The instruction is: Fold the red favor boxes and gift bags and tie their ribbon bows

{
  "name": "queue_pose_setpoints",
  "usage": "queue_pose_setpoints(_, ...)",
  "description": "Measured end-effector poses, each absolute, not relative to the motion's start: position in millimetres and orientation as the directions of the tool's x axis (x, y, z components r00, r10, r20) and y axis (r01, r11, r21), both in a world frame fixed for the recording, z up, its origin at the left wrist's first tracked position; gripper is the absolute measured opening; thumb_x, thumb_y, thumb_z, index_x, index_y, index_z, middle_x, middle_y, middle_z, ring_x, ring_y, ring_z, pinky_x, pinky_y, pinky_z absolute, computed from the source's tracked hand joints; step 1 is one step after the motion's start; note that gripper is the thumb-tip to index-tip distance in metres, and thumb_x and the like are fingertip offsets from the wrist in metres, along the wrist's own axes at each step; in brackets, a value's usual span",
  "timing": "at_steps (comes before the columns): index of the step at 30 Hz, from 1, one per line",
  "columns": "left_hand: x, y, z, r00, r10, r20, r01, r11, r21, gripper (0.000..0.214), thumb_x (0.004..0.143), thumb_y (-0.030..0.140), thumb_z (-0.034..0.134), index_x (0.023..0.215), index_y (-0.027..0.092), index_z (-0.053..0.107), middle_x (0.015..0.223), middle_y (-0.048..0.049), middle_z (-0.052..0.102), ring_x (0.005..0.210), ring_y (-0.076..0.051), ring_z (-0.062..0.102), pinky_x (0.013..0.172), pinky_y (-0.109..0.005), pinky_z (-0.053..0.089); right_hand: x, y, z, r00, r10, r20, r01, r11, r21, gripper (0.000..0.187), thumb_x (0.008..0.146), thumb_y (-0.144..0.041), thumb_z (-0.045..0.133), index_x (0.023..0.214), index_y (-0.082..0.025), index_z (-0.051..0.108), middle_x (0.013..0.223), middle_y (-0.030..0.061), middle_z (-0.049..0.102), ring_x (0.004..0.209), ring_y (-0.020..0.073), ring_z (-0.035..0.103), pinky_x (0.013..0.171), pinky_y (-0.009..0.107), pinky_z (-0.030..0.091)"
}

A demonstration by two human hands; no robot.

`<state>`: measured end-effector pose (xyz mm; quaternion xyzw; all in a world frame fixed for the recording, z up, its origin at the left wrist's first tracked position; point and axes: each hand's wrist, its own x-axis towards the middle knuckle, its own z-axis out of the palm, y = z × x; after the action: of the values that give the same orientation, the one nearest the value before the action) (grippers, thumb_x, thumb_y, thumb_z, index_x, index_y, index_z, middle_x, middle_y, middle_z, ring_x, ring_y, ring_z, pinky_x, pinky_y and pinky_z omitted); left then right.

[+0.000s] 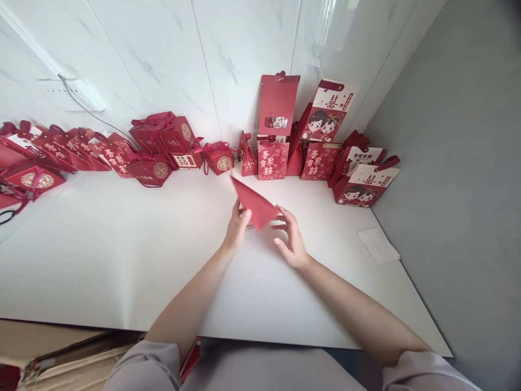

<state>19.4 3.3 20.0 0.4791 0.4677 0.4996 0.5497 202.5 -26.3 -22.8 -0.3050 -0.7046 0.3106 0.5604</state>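
Observation:
A flat red paper sheet (pixel 255 204), folded into a pointed shape, is held just above the white table (pixel 122 255) near its middle. My left hand (pixel 238 224) grips the sheet's lower left edge, thumb on top. My right hand (pixel 291 239) pinches the lower right corner with thumb and forefinger, while the other fingers are spread. The sheet's point aims up and left toward the boxes at the wall.
Several red gift boxes and bags line the marble wall: a ribboned group (pixel 163 146) at the left, tall printed ones (pixel 328 117) at the right corner. A white paper slip (pixel 378 245) lies by the right table edge. Cardboard (pixel 61 358) sits below the front edge.

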Motion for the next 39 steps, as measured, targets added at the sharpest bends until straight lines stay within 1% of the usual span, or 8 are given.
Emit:
queue_pose_setpoints(5,9,12,31,0.201,0.919,-0.339,-0.555,0.392,0.734,0.094,0.081,0.086,0.029,0.132,0.012,0.054,0.127,-0.0209,0.063,0.111,-0.034,0.065,0.088,-0.043,0.058,202,-20,-29,-0.075,0.888,0.454,0.121,0.46,-0.88,0.046,0.1,-0.042,0.049,0.142,-0.028,0.038,0.145,0.0145,0.041,0.104,0.0237,0.062,0.081,0.043,0.056)
queue_pose_setpoints(9,4,13,31,0.263,0.901,-0.344,-0.65,0.429,0.627,0.095,0.08,0.086,0.035,0.132,0.008,0.055,0.125,-0.0219,0.064,0.109,-0.033,0.068,0.087,-0.036,0.059,204,-15,-33,-0.013,0.94,0.341,0.097,0.34,-0.935,0.039,0.1,-0.045,0.049,0.134,-0.027,0.041,0.139,0.0122,0.048,0.092,0.0197,0.063,0.076,0.039,0.055)
queue_pose_setpoints(18,-3,15,24,0.411,0.862,-0.296,-0.715,0.506,0.483,0.09,0.083,0.08,0.033,0.129,0.006,0.056,0.122,-0.0226,0.063,0.118,-0.033,0.063,0.089,-0.033,0.058,203,-16,-31,-0.037,0.96,0.279,0.061,0.28,-0.958,0.041,0.098,-0.047,0.051,0.133,-0.027,0.042,0.13,0.0105,0.053,0.083,0.0175,0.062,0.073,0.036,0.053)
queue_pose_setpoints(24,-1,13,23,0.341,0.916,-0.21,-0.613,0.386,0.69,0.08,0.081,0.08,0.038,0.128,0.02,0.06,0.128,-0.0149,0.063,0.106,-0.032,0.065,0.069,-0.035,0.055,204,-15,-33,-0.041,0.964,0.264,0.029,0.265,-0.964,0.041,0.1,-0.049,0.048,0.134,-0.027,0.043,0.132,0.0104,0.054,0.086,0.0184,0.063,0.072,0.036,0.053)
queue_pose_setpoints(28,3,12,14,0.197,0.978,-0.061,-0.501,0.154,0.851,0.067,0.086,0.072,0.046,0.131,0.024,0.058,0.138,-0.0091,0.058,0.123,-0.032,0.056,0.091,-0.042,0.051,205,-15,-30,-0.058,0.954,0.294,0.075,0.298,-0.952,0.042,0.102,-0.05,0.041,0.137,-0.027,0.047,0.139,0.0105,0.053,0.108,0.0233,0.061,0.09,0.042,0.052)
queue_pose_setpoints(32,3,10,10,0.213,0.967,0.141,-0.189,-0.1,0.977,0.075,0.077,0.06,0.071,0.139,0.023,0.051,0.144,-0.0107,0.052,0.132,-0.034,0.049,0.109,-0.044,0.04,207,-16,-28,-0.075,0.93,0.36,0.14,0.368,-0.919,0.046,0.102,-0.051,0.039,0.14,-0.027,0.048,0.144,0.0103,0.051,0.129,0.0269,0.052,0.108,0.048,0.042)
queue_pose_setpoints(36,3,4,15,0.324,0.891,0.317,0.136,-0.376,0.917,0.1,0.067,0.038,0.085,0.152,0.024,0.034,0.154,-0.0128,0.037,0.142,-0.035,0.035,0.119,-0.046,0.029,208,-17,-35,-0.112,0.894,0.433,0.143,0.446,-0.884,0.047,0.101,-0.05,0.043,0.141,-0.025,0.046,0.144,0.0116,0.052,0.132,0.029,0.05,0.112,0.051,0.039)
queue_pose_setpoints(39,2,1,18,0.375,0.854,0.361,0.18,-0.449,0.875,0.097,0.072,0.043,0.08,0.153,0.022,0.031,0.147,-0.0145,0.044,0.138,-0.034,0.04,0.116,-0.046,0.033,207,-17,-42,-0.087,0.899,0.429,0.121,0.437,-0.891,0.045,0.101,-0.049,0.044,0.137,-0.024,0.05,0.139,0.0124,0.056,0.127,0.0294,0.054,0.11,0.051,0.042)
